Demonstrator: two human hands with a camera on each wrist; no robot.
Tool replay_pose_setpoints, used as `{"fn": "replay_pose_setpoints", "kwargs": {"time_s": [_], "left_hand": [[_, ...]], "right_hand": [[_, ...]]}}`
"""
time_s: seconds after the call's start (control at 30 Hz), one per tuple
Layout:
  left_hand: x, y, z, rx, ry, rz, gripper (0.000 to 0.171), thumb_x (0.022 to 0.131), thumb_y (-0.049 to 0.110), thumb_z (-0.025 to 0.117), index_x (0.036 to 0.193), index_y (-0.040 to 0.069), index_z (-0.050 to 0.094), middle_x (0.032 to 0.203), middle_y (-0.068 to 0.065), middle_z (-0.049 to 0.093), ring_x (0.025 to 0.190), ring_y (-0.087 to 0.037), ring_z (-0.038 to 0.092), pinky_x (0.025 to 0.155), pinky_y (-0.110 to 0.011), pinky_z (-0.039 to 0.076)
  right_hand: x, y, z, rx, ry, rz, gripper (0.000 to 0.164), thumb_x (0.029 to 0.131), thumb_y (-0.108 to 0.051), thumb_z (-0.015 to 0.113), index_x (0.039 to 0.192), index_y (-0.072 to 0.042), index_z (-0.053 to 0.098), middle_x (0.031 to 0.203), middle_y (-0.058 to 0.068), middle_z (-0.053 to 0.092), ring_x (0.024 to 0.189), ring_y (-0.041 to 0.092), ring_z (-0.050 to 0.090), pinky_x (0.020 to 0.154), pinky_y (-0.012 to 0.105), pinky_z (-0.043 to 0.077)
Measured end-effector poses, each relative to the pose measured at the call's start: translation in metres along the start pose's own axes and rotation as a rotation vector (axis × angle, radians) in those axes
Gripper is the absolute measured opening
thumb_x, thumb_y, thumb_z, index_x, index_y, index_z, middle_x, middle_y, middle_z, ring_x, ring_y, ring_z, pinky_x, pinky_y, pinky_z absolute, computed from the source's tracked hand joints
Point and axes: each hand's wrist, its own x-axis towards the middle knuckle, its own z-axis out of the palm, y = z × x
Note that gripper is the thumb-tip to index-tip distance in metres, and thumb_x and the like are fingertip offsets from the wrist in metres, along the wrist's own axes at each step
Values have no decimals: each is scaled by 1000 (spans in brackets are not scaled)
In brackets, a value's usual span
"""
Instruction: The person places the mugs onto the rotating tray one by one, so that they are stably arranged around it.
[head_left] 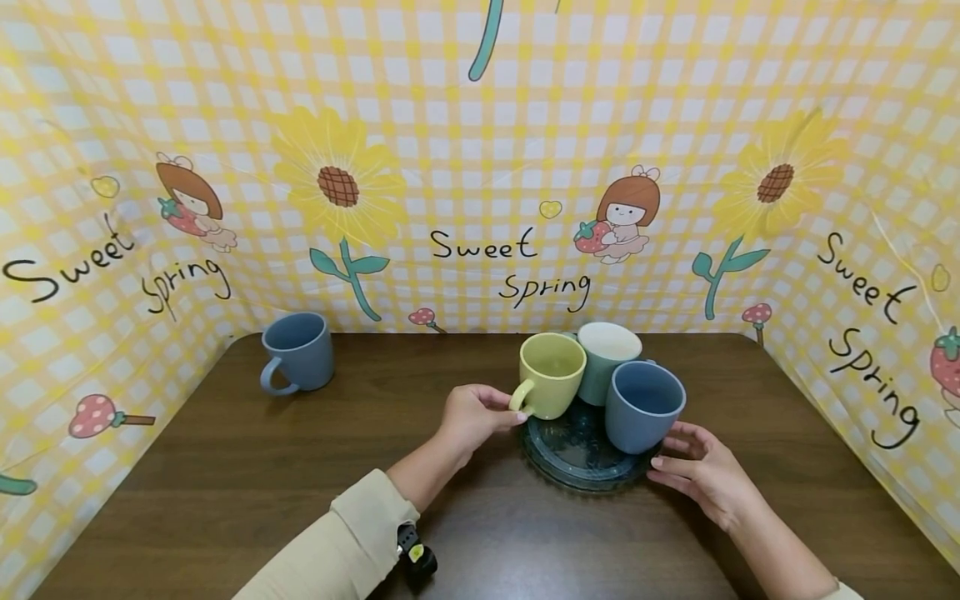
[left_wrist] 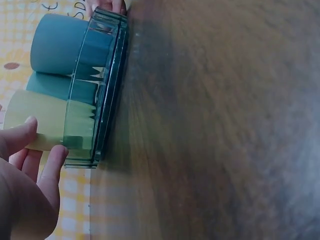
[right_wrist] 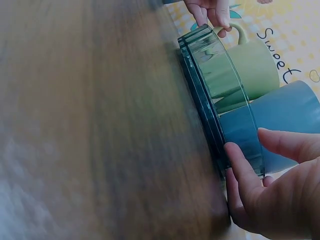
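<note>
A Crowded Glass Tray (head_left: 577, 457)

At the tray's left side, the left hand (head_left: 476, 418) pinches the handle (head_left: 520, 394) of a yellow mug (head_left: 555, 383). Fingers of the right hand (head_left: 708, 477) are parted at the tray's right wall; whether they grip cannot be told. Inside the tray, the yellow mug stands beside a green mug (head_left: 597, 379) and a blue mug (head_left: 647, 421), no contents visible. Well left of it sits a second blue mug (head_left: 307, 360). The mugs look stiff, smooth, fairly light and breakable, best held by their handles; the tray, likely heavier and slippery, wants both sides supported.
</note>
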Motion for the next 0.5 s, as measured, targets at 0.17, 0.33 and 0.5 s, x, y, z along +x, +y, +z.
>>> {"fn": "replay_pose_setpoints", "kwargs": {"time_s": [0.17,0.33,0.5], "left_hand": [[6,-1,-3,-21,-27,-3,22,73,-1,84,91,-7,72,87,-13,72,69,-14,68,71,-39,60],[12,-3,-8,-59,-79,2,24,77,-5,79,99,-9,71,99,-23,70,77,-16,69,75,-37,60],[13,-5,-13,-49,-107,15,28,79,-4,78,106,-7,71,105,-21,70,86,-17,70,79,-34,59]], "right_hand": [[-1,0,0,0,3,11,67,85,15,63,137,5,22,126,22,34,93,22,61,87,48,55],[-2,-2,-3,-13,-2,24,65,85,14,64,136,6,24,121,19,41,94,21,61,87,47,55],[-1,-4,-5,-5,-12,18,65,86,14,63,136,10,22,120,20,41,95,20,62,89,42,55]]}}
